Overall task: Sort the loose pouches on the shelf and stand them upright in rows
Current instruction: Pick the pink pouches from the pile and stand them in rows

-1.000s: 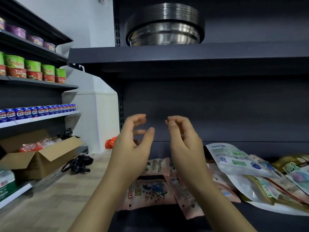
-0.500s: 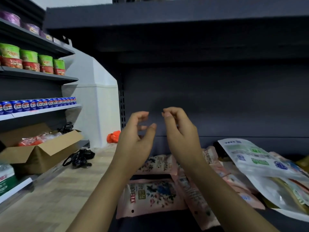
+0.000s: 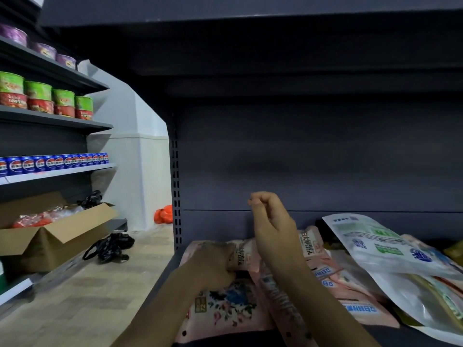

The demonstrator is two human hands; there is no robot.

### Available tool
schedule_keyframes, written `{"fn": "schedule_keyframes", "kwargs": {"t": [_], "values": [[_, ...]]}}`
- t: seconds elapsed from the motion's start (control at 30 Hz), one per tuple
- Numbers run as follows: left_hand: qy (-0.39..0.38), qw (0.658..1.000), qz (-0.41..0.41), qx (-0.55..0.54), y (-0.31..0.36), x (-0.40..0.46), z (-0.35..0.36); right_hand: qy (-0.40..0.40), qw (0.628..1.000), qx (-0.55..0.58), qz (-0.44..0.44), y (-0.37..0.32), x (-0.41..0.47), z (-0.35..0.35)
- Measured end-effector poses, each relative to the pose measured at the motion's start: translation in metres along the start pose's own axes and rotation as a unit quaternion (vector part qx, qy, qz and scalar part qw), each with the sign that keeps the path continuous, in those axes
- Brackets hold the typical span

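Little print on the shelf goods can be read.
The near pink floral pouch point(image 3: 225, 309) bears a small green patch with "22". The pink pouches point(image 3: 309, 242) behind carry large East Asian characters; the white pouch point(image 3: 375, 244) at right has green and blue labels, all too blurred to read.

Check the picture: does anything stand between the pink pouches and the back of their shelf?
Nothing visible does. The left hand already rests on the pink pouches; the shelf's back wall behind them is bare.
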State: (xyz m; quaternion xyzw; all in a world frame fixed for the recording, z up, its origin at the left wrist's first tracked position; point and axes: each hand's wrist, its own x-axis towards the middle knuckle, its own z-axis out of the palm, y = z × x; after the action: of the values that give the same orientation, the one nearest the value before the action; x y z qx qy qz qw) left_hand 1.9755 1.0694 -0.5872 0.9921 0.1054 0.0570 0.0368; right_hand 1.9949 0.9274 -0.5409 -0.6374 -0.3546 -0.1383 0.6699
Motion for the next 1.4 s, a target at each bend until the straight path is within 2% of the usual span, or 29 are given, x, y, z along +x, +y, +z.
{"fn": "schedule_keyframes", "kwargs": {"t": [0.07,0.2,0.4,0.47,0.5,0.53,0.6,0.67,0.73,0.77,0.83,0.9,0.97,1.03,1.1,1.17,1.27,1.33,1.4], "values": [[-0.033,0.999,-0.010,0.008,0.003,0.006,0.004,-0.008,1.000,0.002,0.011,0.006,-0.001,-0.001],[0.016,0.999,-0.034,0.033,0.005,0.010,0.009,-0.004,1.000,-0.008,0.027,0.023,-0.004,0.003],[0.126,0.988,-0.050,0.072,0.006,0.011,0.008,0.002,0.994,0.068,0.083,0.028,-0.010,0.006],[0.218,0.973,-0.072,-0.015,0.001,0.013,-0.002,0.022,0.996,0.041,0.074,0.027,-0.009,0.004],[0.284,0.950,-0.084,-0.099,-0.003,0.014,-0.007,0.031,0.997,0.031,0.070,0.028,-0.009,0.003],[0.348,0.912,-0.102,-0.194,-0.006,0.012,-0.013,0.034,0.997,0.023,0.068,0.029,-0.009,0.003],[0.402,0.817,-0.152,-0.384,-0.012,0.006,-0.027,0.023,0.997,0.013,0.071,0.029,-0.010,0.003],[0.374,0.706,-0.160,-0.580,-0.013,-0.002,-0.038,0.001,0.998,0.009,0.069,0.029,-0.009,0.005],[0.334,0.616,-0.135,-0.701,-0.007,-0.013,-0.048,-0.027,0.998,0.001,0.061,0.031,-0.007,0.008],[0.327,0.588,-0.124,-0.729,-0.003,-0.017,-0.051,-0.049,0.997,-0.007,0.060,0.031,-0.008,0.011],[0.321,0.562,-0.108,-0.755,0.005,-0.024,-0.056,-0.099,0.994,-0.032,0.039,0.031,-0.010,0.018],[0.320,0.562,-0.103,-0.756,0.012,-0.027,-0.060,-0.146,0.985,-0.096,-0.004,0.030,-0.013,0.025],[0.328,0.578,-0.107,-0.740,0.018,-0.029,-0.063,-0.167,0.965,-0.197,-0.046,0.026,-0.014,0.031],[0.339,0.586,-0.110,-0.728,0.022,-0.030,-0.064,-0.159,0.949,-0.265,-0.065,0.025,-0.014,0.038],[0.337,0.590,-0.102,-0.727,0.027,-0.030,-0.065,-0.139,0.952,-0.261,-0.078,0.029,-0.013,0.046],[0.316,0.614,-0.070,-0.719,0.033,-0.032,-0.066,-0.121,0.975,-0.185,-0.037,0.031,-0.009,0.051],[0.260,0.706,-0.029,-0.658,0.036,-0.037,-0.067,-0.109,0.991,-0.014,0.073,0.030,-0.002,0.049],[0.271,0.719,-0.030,-0.639,0.031,-0.041,-0.068,-0.108,0.968,0.159,0.164,0.029,0.001,0.039],[0.300,0.739,-0.065,-0.599,0.021,-0.044,-0.066,-0.115,0.920,0.288,0.238,0.031,0.005,0.025]]}}
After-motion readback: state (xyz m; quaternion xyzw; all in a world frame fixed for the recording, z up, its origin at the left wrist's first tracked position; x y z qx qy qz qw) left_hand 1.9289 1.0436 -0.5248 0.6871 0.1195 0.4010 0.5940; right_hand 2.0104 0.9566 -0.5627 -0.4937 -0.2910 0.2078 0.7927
